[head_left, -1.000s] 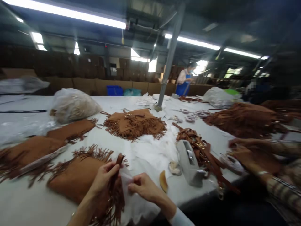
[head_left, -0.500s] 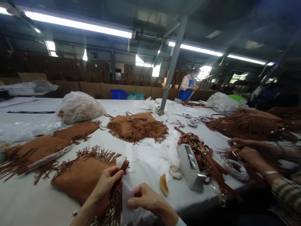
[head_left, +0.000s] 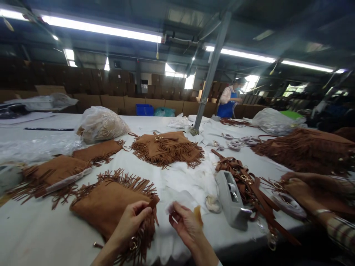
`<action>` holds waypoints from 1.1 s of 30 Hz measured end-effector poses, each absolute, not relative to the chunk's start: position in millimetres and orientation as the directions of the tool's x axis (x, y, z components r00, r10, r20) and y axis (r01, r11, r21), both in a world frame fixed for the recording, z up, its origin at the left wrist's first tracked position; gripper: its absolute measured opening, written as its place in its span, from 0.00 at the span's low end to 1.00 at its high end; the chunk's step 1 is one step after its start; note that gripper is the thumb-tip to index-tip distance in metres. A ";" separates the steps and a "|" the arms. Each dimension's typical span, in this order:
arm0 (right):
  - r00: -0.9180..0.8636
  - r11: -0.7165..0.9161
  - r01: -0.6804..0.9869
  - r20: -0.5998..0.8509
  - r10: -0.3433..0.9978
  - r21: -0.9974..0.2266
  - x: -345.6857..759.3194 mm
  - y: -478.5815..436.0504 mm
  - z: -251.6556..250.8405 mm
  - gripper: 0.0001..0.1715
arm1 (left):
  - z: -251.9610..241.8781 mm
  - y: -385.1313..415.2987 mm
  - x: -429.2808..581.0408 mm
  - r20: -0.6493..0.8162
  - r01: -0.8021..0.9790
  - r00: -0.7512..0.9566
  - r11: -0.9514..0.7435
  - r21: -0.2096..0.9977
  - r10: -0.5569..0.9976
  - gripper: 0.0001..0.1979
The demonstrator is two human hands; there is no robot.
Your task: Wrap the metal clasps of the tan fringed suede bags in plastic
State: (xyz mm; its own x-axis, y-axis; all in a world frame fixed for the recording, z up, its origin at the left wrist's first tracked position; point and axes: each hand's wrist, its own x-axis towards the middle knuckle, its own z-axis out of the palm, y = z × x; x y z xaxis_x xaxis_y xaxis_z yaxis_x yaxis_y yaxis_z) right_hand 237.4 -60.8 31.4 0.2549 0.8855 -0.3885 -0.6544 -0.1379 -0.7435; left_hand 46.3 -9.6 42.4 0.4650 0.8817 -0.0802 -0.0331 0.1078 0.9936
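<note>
My left hand (head_left: 132, 221) pinches the end of a brown leather strap (head_left: 154, 201) at the right side of a fringed brown suede bag (head_left: 101, 205). Below that hand, a gold ring (head_left: 134, 242) and fringe hang at the bag's side. My right hand (head_left: 186, 225) is closed, thumb against fingers, on a thin white sheet of paper (head_left: 181, 197), apart from the strap. Just behind the right hand lies a curved yellowish piece (head_left: 198, 215), partly covered by it.
A grey tape dispenser (head_left: 231, 205) stands right of my hands, beside a heap of brown straps (head_left: 246, 181). More fringed bags (head_left: 169, 146) lie farther back. At the right edge, a co-worker's hands (head_left: 302, 188) handle straps. A metal post (head_left: 212, 70) rises from the table.
My right hand has drawn the white paper away from the strap, to the right and up. My left hand keeps its hold on the strap. The view has shifted slightly left.
</note>
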 end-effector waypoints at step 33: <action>0.232 -0.083 -0.519 -0.234 0.944 -0.851 210.8 -57.8 48.0 0.17 | 43.8 -17.7 58.5 0.096 0.146 0.410 -0.169 0.975 0.907 0.13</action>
